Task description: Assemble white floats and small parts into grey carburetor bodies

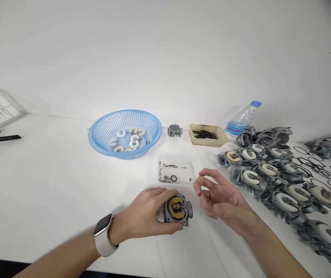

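My left hand [143, 214], with a white watch on its wrist, grips a grey metal carburetor body [178, 210] standing on the white table, its brass-coloured inside facing up. Just to the right of that body, my right hand [220, 197] hovers with its fingers loosely curled and apart, holding nothing. Right behind both hands lies a clear flat tray [177, 172] with small metal pins and a black ring.
A blue basket [124, 133] with white floats stands at the back. Beside it are a lone carburetor [175, 130], a beige tray of black rings [207, 135] and a plastic bottle [240, 121]. Several carburetors [272, 177] and loose black O-rings [324, 170] fill the right side.
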`<state>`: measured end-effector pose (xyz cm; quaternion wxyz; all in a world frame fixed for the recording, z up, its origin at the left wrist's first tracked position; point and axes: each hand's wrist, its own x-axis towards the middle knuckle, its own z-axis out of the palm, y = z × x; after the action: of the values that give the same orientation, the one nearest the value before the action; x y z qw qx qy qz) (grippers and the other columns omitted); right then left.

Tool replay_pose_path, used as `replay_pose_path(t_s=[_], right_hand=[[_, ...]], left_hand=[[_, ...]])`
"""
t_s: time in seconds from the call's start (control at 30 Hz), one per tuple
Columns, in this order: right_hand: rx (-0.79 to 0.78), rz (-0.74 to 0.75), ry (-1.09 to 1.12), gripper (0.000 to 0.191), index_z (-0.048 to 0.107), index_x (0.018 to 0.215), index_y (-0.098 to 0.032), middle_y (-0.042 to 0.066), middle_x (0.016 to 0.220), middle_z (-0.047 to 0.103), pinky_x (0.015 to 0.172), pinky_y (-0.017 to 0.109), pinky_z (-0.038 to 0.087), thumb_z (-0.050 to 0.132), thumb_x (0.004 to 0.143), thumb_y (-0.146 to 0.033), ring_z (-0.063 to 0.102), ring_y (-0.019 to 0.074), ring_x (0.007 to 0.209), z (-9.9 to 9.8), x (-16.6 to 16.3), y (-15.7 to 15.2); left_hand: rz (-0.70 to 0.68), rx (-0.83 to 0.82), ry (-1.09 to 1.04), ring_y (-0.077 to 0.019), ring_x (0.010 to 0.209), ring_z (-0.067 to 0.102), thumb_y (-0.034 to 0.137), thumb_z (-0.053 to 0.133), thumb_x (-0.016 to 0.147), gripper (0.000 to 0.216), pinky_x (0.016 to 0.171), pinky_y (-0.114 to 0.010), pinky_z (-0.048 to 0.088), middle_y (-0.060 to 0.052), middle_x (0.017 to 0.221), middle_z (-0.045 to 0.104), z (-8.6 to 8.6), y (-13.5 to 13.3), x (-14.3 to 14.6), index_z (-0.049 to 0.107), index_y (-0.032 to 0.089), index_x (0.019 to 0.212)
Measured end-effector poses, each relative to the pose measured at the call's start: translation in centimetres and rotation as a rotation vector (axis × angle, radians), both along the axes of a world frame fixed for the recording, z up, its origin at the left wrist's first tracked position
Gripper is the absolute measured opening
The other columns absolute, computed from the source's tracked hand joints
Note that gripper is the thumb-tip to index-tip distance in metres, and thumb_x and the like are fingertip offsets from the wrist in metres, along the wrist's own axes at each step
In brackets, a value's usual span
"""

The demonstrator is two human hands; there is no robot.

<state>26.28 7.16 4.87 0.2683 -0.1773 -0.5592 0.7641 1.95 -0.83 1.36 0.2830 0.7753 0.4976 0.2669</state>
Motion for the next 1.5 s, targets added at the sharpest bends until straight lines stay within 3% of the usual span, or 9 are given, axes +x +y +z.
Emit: replay_pose_path(t_s=[0.13, 0.2, 0.37, 0.43, 0.67, 0.9, 1.5], right_hand=[[-0.017, 0.019, 0.016, 0.056, 0.052, 0.133, -0.037, 0.002, 0.105, 0.052, 0.051, 0.023, 0.028, 0.079, 0.084, -0.033, 0.04, 0.0071, 0.061, 0.0, 0.1, 0.0], [0.067, 0.019, -0.015, 0.055, 0.051, 0.134, -0.038, 0.002, 0.105, 0.052, 0.052, 0.024, 0.031, 0.075, 0.086, -0.031, 0.039, 0.0079, 0.061, 0.0, 0.2, -0.1], [0.693, -0.051, -0.473, 0.071, 0.047, 0.139, -0.04, 0.002, 0.113, 0.052, 0.079, 0.034, 0.046, 0.067, 0.08, -0.006, 0.047, 0.0144, 0.079, -0.1, -0.3, -1.2], [0.8, -0.01, -0.543, 0.077, 0.044, 0.143, -0.039, 0.002, 0.112, 0.051, 0.08, 0.034, 0.047, 0.067, 0.078, -0.004, 0.047, 0.015, 0.08, -0.3, -0.6, -1.6], [0.838, -0.013, -0.463, 0.077, 0.042, 0.144, -0.037, -0.001, 0.105, 0.054, 0.074, 0.03, 0.046, 0.062, 0.078, -0.003, 0.046, 0.0142, 0.077, -0.8, -0.9, -1.7], [0.939, -0.107, -0.506, 0.065, 0.048, 0.138, -0.035, 0.001, 0.106, 0.055, 0.069, 0.029, 0.046, 0.061, 0.082, -0.006, 0.045, 0.0135, 0.071, -1.2, -1.1, -1.5], [0.795, 0.041, -0.473, 0.07, 0.05, 0.138, -0.038, 0.0, 0.109, 0.055, 0.072, 0.03, 0.047, 0.065, 0.078, -0.005, 0.046, 0.0139, 0.075, -0.3, -0.8, -1.5]], left_hand=[[-0.005, -0.003, 0.003, -0.0251, 0.095, 0.067, 0.052, 0.078, 0.079, 0.061, 0.084, -0.038, 0.053, -0.001, 0.11, 0.07, 0.0, 0.0, 0.0, 0.055, 0.03, 0.132], [-0.007, -0.006, 0.006, -0.0255, 0.096, 0.067, 0.052, 0.078, 0.079, 0.062, 0.084, -0.039, 0.053, -0.001, 0.111, 0.07, 0.0, -0.1, -0.1, 0.054, 0.031, 0.132], [-0.014, 0.0, -0.009, -0.0249, 0.098, 0.066, 0.049, 0.078, 0.08, 0.067, 0.086, -0.039, 0.052, 0.0, 0.113, 0.07, -0.2, -0.1, 0.0, 0.049, 0.033, 0.138], [-0.02, -0.008, -0.015, -0.0236, 0.095, 0.066, 0.048, 0.078, 0.08, 0.067, 0.083, -0.037, 0.052, 0.001, 0.109, 0.07, -0.2, 0.0, 0.0, 0.05, 0.033, 0.138], [-0.021, -0.01, -0.025, -0.0224, 0.092, 0.065, 0.046, 0.079, 0.079, 0.062, 0.081, -0.035, 0.05, 0.002, 0.104, 0.07, 0.0, 0.1, 0.1, 0.054, 0.032, 0.134], [-0.017, 0.004, -0.022, -0.0237, 0.093, 0.066, 0.047, 0.078, 0.08, 0.064, 0.082, -0.036, 0.051, -0.001, 0.109, 0.07, -0.1, -0.1, 0.0, 0.052, 0.032, 0.137], [-0.024, 0.004, -0.025, -0.0225, 0.089, 0.065, 0.044, 0.08, 0.079, 0.056, 0.077, -0.033, 0.048, 0.0, 0.101, 0.07, 0.2, 0.0, 0.1, 0.057, 0.029, 0.128]])
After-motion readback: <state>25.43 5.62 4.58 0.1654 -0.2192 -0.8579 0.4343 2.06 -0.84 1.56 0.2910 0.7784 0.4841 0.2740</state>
